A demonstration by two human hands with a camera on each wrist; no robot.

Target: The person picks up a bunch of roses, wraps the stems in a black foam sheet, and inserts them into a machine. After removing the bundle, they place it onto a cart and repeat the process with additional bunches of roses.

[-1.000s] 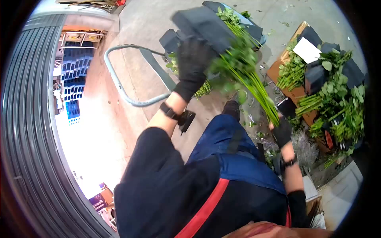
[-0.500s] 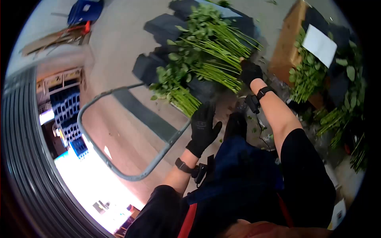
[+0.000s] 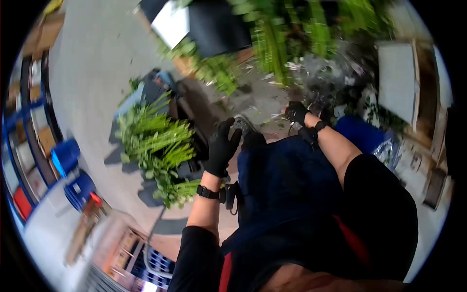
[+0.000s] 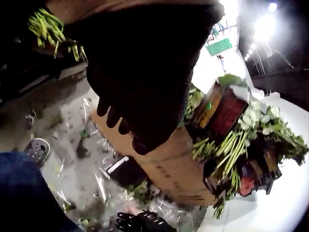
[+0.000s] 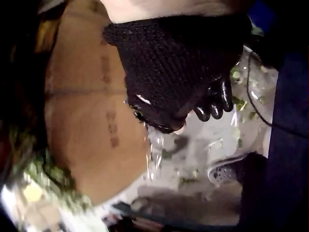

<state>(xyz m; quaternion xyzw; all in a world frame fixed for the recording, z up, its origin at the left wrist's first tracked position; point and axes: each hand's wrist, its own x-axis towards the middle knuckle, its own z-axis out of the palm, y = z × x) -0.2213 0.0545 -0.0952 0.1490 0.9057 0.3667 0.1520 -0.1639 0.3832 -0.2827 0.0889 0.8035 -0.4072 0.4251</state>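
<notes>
While both gloved hands (image 3: 221,146) hang free, leafy green stems (image 3: 155,141) lie bundled.

— What was worn on the hands?

— Black gloves were worn on both the left hand (image 3: 221,148) and the right hand (image 3: 295,113); a knitted back and glossy coated fingertips were seen in the right wrist view.

— And elsewhere?

— A black band (image 3: 206,192) with a small black device was strapped to each wrist. Short black sleeves, a red stripe (image 3: 224,272), dark blue trousers (image 3: 284,168) and a grey perforated shoe (image 3: 242,123) were noted.
</notes>
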